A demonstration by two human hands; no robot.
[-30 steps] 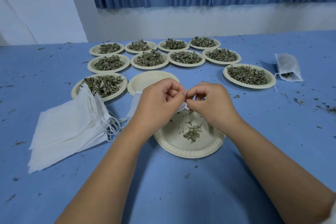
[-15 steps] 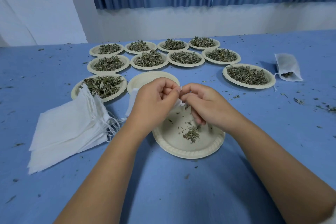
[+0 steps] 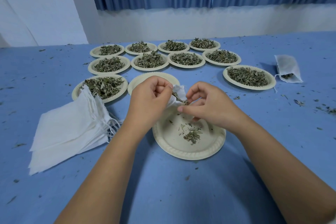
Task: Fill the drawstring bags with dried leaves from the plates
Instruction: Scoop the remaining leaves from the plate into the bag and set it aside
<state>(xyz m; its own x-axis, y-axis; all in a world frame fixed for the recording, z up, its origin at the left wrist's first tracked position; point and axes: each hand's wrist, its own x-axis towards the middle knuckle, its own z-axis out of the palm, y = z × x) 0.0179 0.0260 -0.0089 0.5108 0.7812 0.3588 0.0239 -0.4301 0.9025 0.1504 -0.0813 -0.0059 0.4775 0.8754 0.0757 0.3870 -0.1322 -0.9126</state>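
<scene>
Head view: left hand curled tight on the rim of a white drawstring bag, its mouth turned toward 3 o'clock. Right hand pinches a tuft of dried leaves at that mouth. Both hover over the far edge of the near plate, which carries only scraps. Stack of empty bags at 9 o'clock on the blue surface; heaped plates at 12; part-filled bag at 2
</scene>
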